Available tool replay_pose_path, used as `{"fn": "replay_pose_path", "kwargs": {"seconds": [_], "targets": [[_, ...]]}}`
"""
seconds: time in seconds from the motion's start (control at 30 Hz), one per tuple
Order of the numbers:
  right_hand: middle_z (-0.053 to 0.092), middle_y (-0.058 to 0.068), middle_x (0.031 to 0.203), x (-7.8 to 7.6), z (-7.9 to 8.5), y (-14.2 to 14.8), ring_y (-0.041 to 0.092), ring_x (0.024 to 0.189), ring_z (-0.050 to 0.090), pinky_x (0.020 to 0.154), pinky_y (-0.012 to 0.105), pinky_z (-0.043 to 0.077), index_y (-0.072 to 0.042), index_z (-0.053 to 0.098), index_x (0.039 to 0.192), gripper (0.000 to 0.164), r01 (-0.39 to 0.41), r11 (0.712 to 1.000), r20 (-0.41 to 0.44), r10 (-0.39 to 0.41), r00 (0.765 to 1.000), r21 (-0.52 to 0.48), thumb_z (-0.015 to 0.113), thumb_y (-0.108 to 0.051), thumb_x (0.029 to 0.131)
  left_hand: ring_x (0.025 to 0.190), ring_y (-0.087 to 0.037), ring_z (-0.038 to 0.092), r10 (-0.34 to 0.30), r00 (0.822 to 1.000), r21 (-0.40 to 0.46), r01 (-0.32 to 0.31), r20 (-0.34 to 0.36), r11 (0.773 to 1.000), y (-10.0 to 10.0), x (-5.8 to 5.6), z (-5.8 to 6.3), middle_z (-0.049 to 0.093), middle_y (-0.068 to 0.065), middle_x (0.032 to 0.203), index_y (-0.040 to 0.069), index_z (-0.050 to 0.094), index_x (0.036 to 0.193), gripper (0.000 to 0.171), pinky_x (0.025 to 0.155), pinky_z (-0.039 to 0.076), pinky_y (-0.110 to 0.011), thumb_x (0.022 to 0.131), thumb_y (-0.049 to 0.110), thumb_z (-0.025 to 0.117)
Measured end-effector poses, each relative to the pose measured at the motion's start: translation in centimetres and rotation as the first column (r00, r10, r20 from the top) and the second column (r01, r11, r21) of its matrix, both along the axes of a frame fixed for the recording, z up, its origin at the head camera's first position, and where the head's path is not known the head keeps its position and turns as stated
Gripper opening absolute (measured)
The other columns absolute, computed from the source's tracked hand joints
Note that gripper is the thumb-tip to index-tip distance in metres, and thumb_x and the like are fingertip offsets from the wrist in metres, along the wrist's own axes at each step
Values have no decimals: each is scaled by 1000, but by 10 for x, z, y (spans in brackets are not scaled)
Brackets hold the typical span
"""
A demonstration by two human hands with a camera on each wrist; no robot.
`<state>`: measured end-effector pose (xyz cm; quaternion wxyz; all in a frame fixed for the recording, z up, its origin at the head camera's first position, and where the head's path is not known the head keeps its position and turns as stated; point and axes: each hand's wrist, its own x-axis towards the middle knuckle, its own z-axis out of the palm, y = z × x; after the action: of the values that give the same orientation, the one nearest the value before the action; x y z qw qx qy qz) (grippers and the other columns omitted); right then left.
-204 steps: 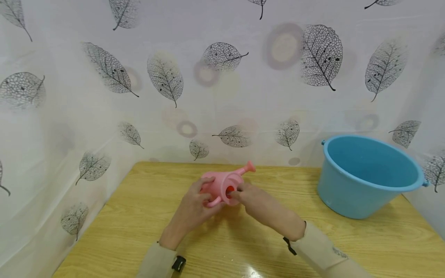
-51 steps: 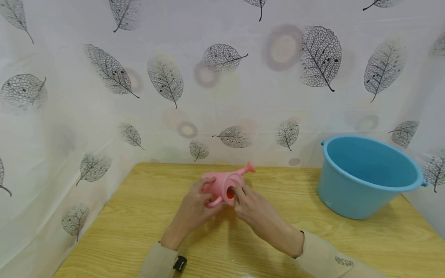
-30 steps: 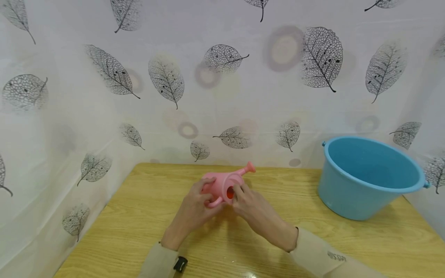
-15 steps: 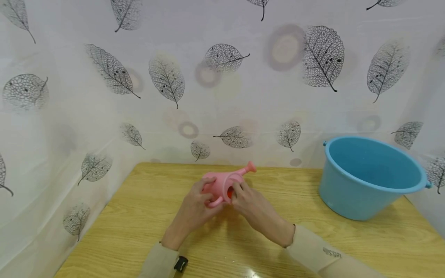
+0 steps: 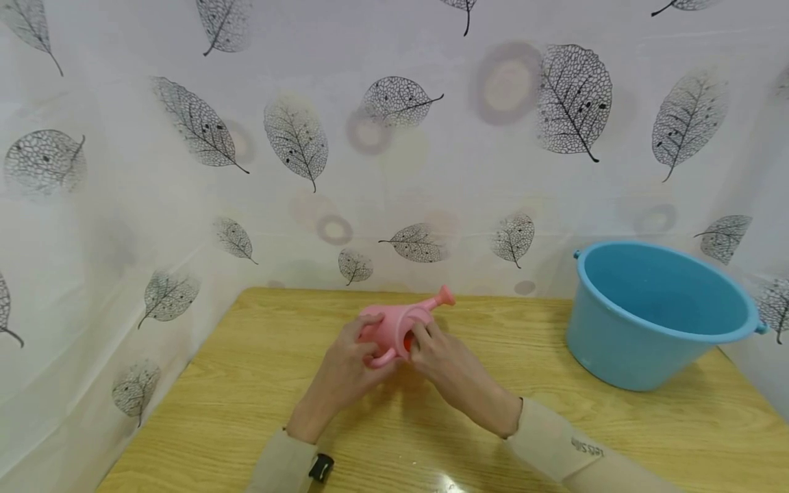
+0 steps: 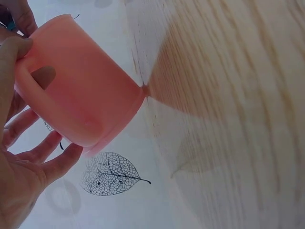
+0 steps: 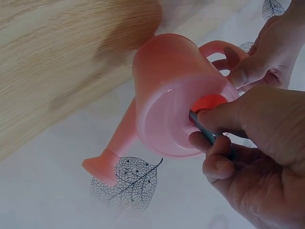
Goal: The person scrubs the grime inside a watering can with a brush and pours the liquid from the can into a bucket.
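Observation:
A pink toy watering can (image 5: 388, 327) lies tilted on the table, its round opening facing me and its spout (image 5: 439, 298) pointing back right. My left hand (image 5: 345, 363) grips it around the body and handle (image 6: 52, 112). At the opening, my right hand (image 5: 453, 366) pinches a slim dark teal rod (image 7: 204, 130) between thumb and fingers. The rod's tip reaches the opening, where bright red-orange light glows through the wall (image 7: 208, 101). What kind of tool the rod is, I cannot tell; most of it is hidden by the fingers.
A large light-blue bucket (image 5: 616, 352) stands at the right of the wooden table (image 5: 246, 383). A white leaf-patterned sheet (image 5: 431, 171) hangs along the back and sides.
My right hand has shifted slightly left, its fingers closer in at the opening than 1.7 seconds ago. The watering can and left hand have stayed almost still.

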<state>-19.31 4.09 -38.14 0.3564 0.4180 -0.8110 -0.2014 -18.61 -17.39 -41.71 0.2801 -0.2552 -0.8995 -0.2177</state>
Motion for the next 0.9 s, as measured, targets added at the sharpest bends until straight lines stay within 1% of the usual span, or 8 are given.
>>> {"fn": "replay_pose_path", "kwargs": {"seconds": [0.07, 0.23, 0.4, 0.5, 0.67, 0.9], "targets": [[57, 10, 103, 1, 0, 0, 21, 94, 53, 65, 17, 54, -8, 74, 99, 22, 2, 1000, 5, -2, 1000, -4, 78, -4, 77, 122, -32, 65, 1, 1000, -5, -1, 5, 1000, 0, 0, 0, 64, -13, 132, 11, 72, 69, 25, 105, 57, -40, 84, 27, 84], [57, 9, 100, 6, 3, 2, 19, 86, 55, 60, 17, 55, -7, 73, 95, 20, 13, 999, 37, -12, 999, -42, 82, -5, 77, 124, -32, 64, 13, 1000, -21, -13, 11, 1000, 1, 1, 1, 63, -13, 134, 10, 73, 72, 24, 105, 57, -39, 85, 28, 84], [55, 8, 96, 11, 6, 2, 17, 79, 54, 57, 17, 53, -6, 74, 95, 23, 28, 998, 58, -24, 998, -65, 84, -3, 74, 121, -32, 65, 13, 1000, -24, -13, -15, 1000, 1, 1, 1, 64, -13, 133, 11, 72, 70, 26, 102, 59, -40, 83, 27, 86], [53, 8, 90, 13, 7, 3, 17, 73, 52, 56, 18, 50, -5, 73, 94, 22, 31, 997, 52, -27, 998, -72, 82, -1, 74, 121, -32, 65, 15, 1000, -23, -15, -9, 1000, 1, 1, 1, 64, -13, 133, 11, 71, 69, 27, 103, 58, -40, 84, 28, 85], [54, 6, 81, 15, 9, 3, 17, 68, 49, 53, 18, 46, -4, 69, 88, 15, 39, 997, 16, -38, 999, -70, 79, -2, 77, 122, -32, 65, 16, 1000, -14, -16, 15, 1000, 2, 2, 1, 63, -12, 134, 11, 70, 68, 28, 104, 57, -40, 85, 29, 84], [55, 6, 80, 16, 9, 6, 17, 68, 48, 52, 18, 44, -5, 68, 88, 15, 42, 997, 6, -41, 999, -59, 79, -2, 78, 124, -31, 64, 19, 1000, -19, -18, 18, 1000, 2, 1, -1, 63, -11, 134, 11, 69, 68, 28, 106, 56, -40, 85, 28, 84]]}}
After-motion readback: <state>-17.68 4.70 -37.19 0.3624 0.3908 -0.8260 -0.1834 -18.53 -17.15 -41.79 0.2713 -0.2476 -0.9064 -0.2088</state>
